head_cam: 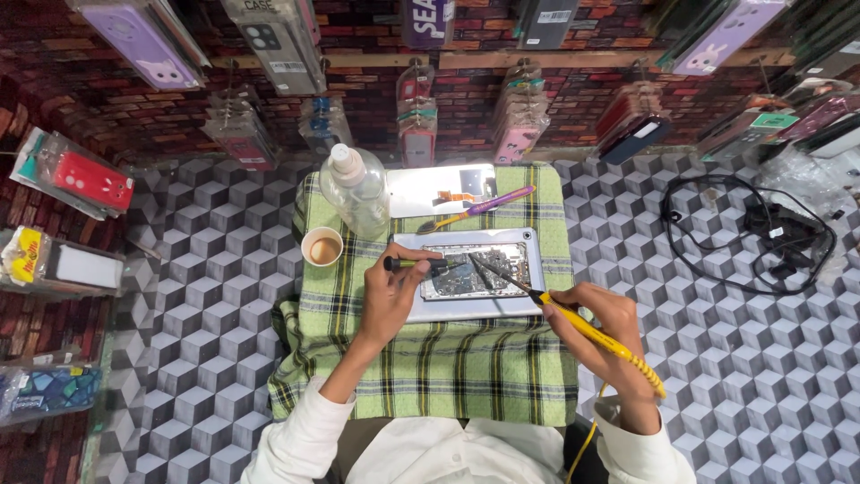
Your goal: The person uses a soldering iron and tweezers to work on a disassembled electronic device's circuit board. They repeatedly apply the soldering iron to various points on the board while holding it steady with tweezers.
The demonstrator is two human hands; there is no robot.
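Gripping a yellow soldering iron [591, 332], right hand [602, 330] (left hand [390, 296] pinching tweezers [417, 263]) probes opened device [472, 273].

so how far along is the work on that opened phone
Done: the phone lies opened on the green checked cloth, its boards bare. In hand: the right hand holds a yellow soldering iron with its tip over the boards; the left hand holds a dark tool at the edge. Left: the phone is not closed up.
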